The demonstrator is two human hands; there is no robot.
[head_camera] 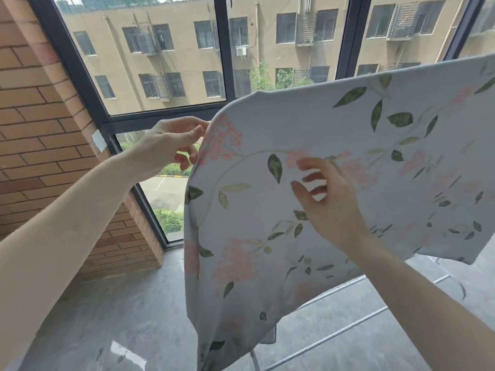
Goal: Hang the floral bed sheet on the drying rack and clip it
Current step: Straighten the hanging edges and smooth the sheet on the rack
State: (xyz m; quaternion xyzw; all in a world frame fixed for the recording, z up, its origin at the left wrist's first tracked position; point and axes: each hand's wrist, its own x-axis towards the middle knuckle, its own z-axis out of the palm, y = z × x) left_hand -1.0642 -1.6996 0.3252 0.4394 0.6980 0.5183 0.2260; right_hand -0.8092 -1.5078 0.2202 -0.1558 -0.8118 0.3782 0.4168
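Note:
The floral bed sheet (308, 135), pale blue with pink blossoms and green leaves, lies draped over the top of the drying rack and hangs down toward the floor. Its left edge curves over a hidden rack corner. My left hand (171, 145) is at that left edge, fingertips touching the cloth's border with fingers loosely bent. My right hand (326, 194) hovers in front of the sheet's face, fingers spread and relaxed, holding nothing. Thin white bars of the drying rack (345, 330) show below the sheet. No clip is visible.
A brick pillar (40, 116) stands at the left. Dark-framed windows (222, 49) run behind the rack, with a beige building outside. Grey glossy floor tiles (120, 317) spread below.

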